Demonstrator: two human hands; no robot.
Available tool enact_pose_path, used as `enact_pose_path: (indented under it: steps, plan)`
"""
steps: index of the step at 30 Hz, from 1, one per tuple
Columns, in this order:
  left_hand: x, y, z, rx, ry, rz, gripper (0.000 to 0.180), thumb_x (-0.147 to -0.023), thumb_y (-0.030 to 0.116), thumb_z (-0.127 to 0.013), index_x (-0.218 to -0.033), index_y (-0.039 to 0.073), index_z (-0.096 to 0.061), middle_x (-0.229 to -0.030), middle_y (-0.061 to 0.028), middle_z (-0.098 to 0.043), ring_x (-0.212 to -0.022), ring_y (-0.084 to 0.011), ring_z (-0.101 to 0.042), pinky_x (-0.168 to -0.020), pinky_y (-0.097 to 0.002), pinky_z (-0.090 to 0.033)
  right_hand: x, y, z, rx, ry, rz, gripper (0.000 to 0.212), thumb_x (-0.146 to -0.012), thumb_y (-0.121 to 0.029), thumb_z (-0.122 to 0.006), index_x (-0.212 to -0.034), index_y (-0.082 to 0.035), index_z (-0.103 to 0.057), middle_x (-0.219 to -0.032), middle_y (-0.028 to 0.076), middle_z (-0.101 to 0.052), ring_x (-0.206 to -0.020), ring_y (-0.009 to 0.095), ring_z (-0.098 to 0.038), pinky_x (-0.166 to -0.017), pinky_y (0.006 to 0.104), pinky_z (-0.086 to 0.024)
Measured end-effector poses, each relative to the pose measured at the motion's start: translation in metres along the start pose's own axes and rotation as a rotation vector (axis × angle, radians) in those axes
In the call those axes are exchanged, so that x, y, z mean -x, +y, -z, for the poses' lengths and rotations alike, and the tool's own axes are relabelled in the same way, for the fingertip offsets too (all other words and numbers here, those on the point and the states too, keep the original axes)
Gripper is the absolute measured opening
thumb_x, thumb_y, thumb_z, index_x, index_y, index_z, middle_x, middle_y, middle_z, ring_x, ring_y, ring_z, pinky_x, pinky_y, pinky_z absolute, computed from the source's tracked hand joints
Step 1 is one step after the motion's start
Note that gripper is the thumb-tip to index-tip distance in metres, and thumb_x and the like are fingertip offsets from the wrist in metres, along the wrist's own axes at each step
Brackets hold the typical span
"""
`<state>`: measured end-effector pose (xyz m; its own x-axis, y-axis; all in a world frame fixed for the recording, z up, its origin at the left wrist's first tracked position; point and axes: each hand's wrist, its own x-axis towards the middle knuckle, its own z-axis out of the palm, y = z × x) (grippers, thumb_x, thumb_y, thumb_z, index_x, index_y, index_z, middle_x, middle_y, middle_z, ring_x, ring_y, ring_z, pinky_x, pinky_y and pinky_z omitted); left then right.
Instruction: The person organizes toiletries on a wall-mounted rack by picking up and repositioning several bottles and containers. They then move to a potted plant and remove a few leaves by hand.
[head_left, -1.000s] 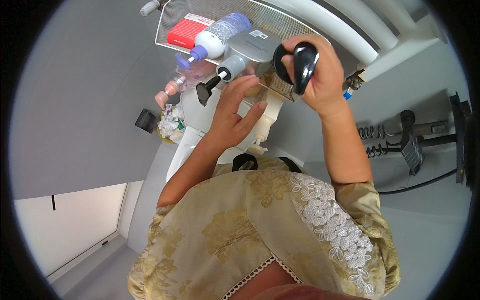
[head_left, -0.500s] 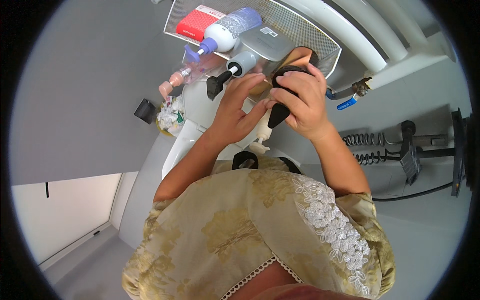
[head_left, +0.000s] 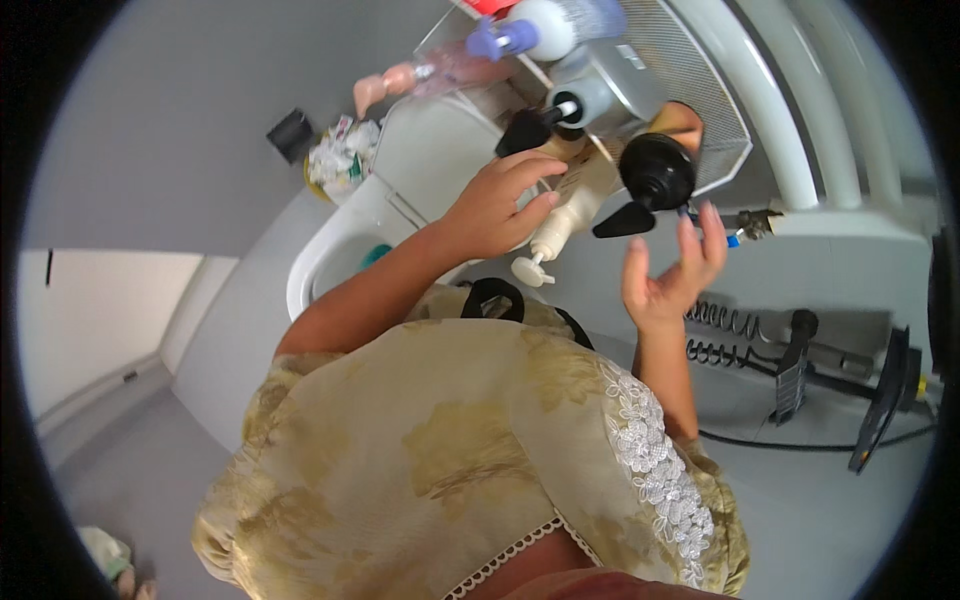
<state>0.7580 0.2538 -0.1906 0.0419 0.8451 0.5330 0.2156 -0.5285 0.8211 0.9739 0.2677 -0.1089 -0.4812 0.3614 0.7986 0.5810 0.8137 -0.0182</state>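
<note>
A bottle with a round black cap and black pump spout (head_left: 655, 172) stands at the near right end of a white mesh basket (head_left: 725, 140). Just below that spout is my right hand (head_left: 675, 270), fingers spread and nothing in them. My left hand (head_left: 500, 205) reaches in from the left with thumb and fingers apart, beside a cream pump bottle (head_left: 575, 205). Whether its fingertips touch that bottle I cannot tell. Above the left hand, a grey bottle (head_left: 620, 90) tips its black pump head (head_left: 530, 130) over the basket's edge.
A lilac-and-white pump bottle (head_left: 560, 28) and a pink pump bottle (head_left: 450, 75) lie farther left. Below the basket is a white toilet (head_left: 320, 255), with a full waste bin (head_left: 340, 160) beyond it. White radiator pipes (head_left: 760, 110) and coiled hoses (head_left: 720, 330) are at right.
My right hand has let go of the black pump top and drawn back, its fingers opening. My left hand stays near the cream bottle. The whole view has shifted and turned somewhat.
</note>
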Motion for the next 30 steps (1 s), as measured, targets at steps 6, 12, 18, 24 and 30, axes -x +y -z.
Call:
enact_pose_path:
  steps: [6,12,18,24,30]
  plan:
    - [0.032,-0.038,-0.021,0.112,-0.186,0.296,0.028,-0.090,0.016,-0.053,-0.115,0.002,-0.055,-0.106,-0.0126,-0.060,-0.099,-0.0232,-0.057,-0.086,-0.0334,-0.044,0.077,-0.001,0.010,-0.213,-0.428,-0.165,0.049,-0.072,-0.003,-0.066,-0.119,-0.003,-0.051,-0.127,0.017,-0.044,-0.116,0.036,-0.043,-0.096,0.0445,-0.037]
    - [0.031,-0.055,-0.030,0.481,-0.407,0.415,0.026,-0.093,0.014,-0.048,-0.114,0.001,-0.055,-0.102,-0.0070,-0.062,-0.096,-0.0137,-0.055,-0.086,-0.0301,-0.044,0.062,-0.025,-0.043,-0.023,-0.606,-0.108,0.066,-0.063,-0.005,-0.072,-0.125,-0.011,-0.051,-0.130,0.018,-0.041,-0.119,0.040,-0.041,-0.096,0.0464,-0.037]
    - [0.025,-0.063,-0.019,0.363,-0.385,0.406,0.027,-0.093,0.016,-0.047,-0.113,0.001,-0.056,-0.103,-0.0070,-0.062,-0.097,-0.0136,-0.055,-0.088,-0.0302,-0.043,0.058,-0.013,-0.069,-0.099,-0.524,-0.044,0.064,-0.059,-0.007,-0.076,-0.118,-0.016,-0.055,-0.130,0.016,-0.042,-0.119,0.040,-0.041,-0.095,0.0465,-0.037]
    - [-0.015,-0.080,-0.015,-0.361,0.087,0.057,0.033,-0.084,0.024,-0.057,-0.114,0.009,-0.058,-0.108,-0.0154,-0.059,-0.104,-0.0330,-0.055,-0.088,-0.0406,-0.045,0.058,-0.021,-0.063,-0.101,-0.378,-0.028,0.049,-0.067,-0.010,-0.076,-0.110,-0.012,-0.053,-0.128,0.017,-0.043,-0.117,0.039,-0.043,-0.095,0.0474,-0.036]
    - [-0.076,-0.114,-0.042,-0.391,-0.015,0.201,0.057,-0.074,0.043,-0.063,-0.121,0.013,-0.053,-0.121,-0.0121,-0.051,-0.117,-0.0337,-0.045,-0.094,-0.0457,-0.041,0.054,-0.023,-0.053,-0.059,-0.339,-0.121,0.050,-0.066,-0.010,-0.077,-0.109,-0.007,-0.052,-0.123,0.018,-0.047,-0.114,0.039,-0.045,-0.095,0.0471,-0.035]
